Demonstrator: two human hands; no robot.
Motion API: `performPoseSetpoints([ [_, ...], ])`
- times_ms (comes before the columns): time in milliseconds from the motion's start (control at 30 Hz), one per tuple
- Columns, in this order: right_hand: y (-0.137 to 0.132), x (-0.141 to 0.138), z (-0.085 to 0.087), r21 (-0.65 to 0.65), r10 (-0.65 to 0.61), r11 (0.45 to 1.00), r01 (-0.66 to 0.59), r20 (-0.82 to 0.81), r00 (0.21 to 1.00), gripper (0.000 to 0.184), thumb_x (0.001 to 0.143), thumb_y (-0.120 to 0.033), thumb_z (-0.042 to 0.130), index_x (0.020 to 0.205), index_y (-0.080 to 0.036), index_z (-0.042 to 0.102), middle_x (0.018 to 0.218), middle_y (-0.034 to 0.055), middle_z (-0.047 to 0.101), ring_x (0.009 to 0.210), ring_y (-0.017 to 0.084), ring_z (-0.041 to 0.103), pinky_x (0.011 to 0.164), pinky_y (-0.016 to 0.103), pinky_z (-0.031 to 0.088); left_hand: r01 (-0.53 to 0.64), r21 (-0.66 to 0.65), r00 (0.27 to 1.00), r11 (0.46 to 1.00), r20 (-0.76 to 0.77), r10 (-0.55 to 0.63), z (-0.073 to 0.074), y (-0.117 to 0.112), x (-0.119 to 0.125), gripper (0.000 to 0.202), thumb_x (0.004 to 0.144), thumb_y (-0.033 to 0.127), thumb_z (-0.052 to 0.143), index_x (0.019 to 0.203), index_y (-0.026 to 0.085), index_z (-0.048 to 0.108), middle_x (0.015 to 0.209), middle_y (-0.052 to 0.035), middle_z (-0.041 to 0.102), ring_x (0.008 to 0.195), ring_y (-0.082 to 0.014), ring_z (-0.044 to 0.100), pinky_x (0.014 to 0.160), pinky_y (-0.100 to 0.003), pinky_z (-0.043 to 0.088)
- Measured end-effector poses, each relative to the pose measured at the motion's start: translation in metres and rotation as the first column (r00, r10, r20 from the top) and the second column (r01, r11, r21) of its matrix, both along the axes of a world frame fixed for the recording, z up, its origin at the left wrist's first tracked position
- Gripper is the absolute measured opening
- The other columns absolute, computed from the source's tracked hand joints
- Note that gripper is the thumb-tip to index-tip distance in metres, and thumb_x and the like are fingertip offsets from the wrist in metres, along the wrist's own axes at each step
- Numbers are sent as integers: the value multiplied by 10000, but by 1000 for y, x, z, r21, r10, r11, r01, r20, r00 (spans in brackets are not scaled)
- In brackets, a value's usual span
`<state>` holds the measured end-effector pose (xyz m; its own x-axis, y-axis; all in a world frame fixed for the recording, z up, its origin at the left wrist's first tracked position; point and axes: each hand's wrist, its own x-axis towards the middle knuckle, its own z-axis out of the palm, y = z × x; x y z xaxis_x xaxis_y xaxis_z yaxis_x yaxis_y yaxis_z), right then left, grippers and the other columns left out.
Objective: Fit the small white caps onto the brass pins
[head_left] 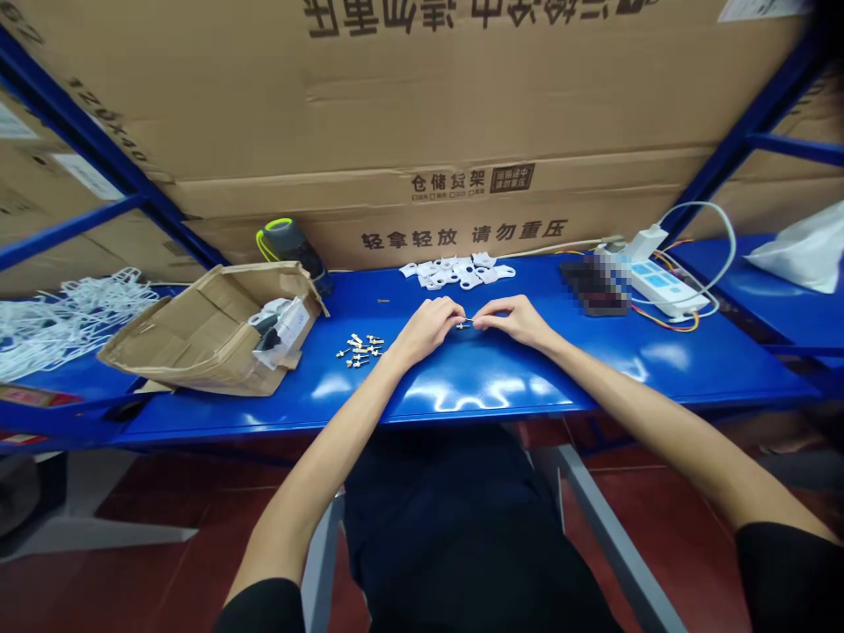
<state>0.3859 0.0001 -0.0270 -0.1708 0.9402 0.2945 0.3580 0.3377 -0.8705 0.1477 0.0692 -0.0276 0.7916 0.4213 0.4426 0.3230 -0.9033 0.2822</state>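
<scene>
My left hand (432, 327) and my right hand (519, 320) are pinched close together above the middle of the blue table. Between their fingertips runs a small thin brass-coloured piece (469, 319), its exact kind too small to make out. Just under it, a small metal fitting (462, 326) shows near the tabletop. Left of my left hand lies a loose pile of small metal fittings with pins (360, 349). A single screw-like brass piece (383, 301) lies apart, farther back. Behind both hands, flat white plastic pieces with holes (454, 271) are heaped together.
An open cardboard box (198, 343) with white packaging inside stands at left, before a dark cylindrical speaker (294, 246). White wire-like items (72, 316) pile up farther left. At right are a blurred dark object (595, 286) and a power strip (665, 286) with cables. Large cartons (435, 105) rise behind.
</scene>
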Motion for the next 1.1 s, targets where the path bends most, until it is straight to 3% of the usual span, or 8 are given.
performPoseSetpoints([
  [267, 0, -2, -1, -32, 14, 999, -14, -29, 999, 294, 812, -518, 792, 840, -229, 838, 810, 38, 797, 751, 233, 710, 791, 367, 580, 26, -6, 1000, 1000, 18, -26, -1, 0, 0, 190, 1110, 281, 458, 1091, 198, 627, 1103, -67, 700, 1018, -210, 631, 919, -349, 442],
  [467, 1, -1, -1, -64, 79, 995, -81, -34, 996, 288, 848, -502, 766, 857, -217, 808, 843, 47, 790, 743, 213, 698, 778, 360, 580, 34, 81, 999, 996, -26, -32, -1, 1, 0, 184, 1104, 267, 463, 1093, 180, 625, 1101, -80, 703, 999, -225, 630, 898, -367, 431],
  [733, 1, -8, -2, -74, -15, 997, 3, -168, 986, 333, 778, -530, 842, 892, -221, 794, 801, 37, 798, 770, 231, 753, 834, 384, 610, -48, 19, 999, 999, 25, 47, -3, 1, 1, 212, 1115, 302, 450, 1089, 196, 631, 1108, -66, 705, 1042, -215, 642, 930, -361, 432],
  [900, 0, -9, -4, -76, -58, 996, 47, -151, 987, 384, 736, -541, 871, 962, -233, 824, 935, 55, 822, 892, 282, 774, 919, 430, 610, -90, 38, 995, 995, 44, 89, -3, -1, 3, 195, 1110, 295, 470, 1076, 197, 635, 1088, -55, 710, 1009, -209, 637, 888, -360, 418],
  [1100, -3, -11, -5, 52, -30, 998, 30, -13, 999, 308, 864, -539, 772, 973, -257, 834, 1014, 51, 819, 967, 280, 760, 973, 425, 579, -65, 54, 998, 996, 22, 64, -3, -5, 6, 210, 1116, 308, 465, 1085, 190, 636, 1088, -57, 713, 1002, -211, 641, 877, -358, 409],
])
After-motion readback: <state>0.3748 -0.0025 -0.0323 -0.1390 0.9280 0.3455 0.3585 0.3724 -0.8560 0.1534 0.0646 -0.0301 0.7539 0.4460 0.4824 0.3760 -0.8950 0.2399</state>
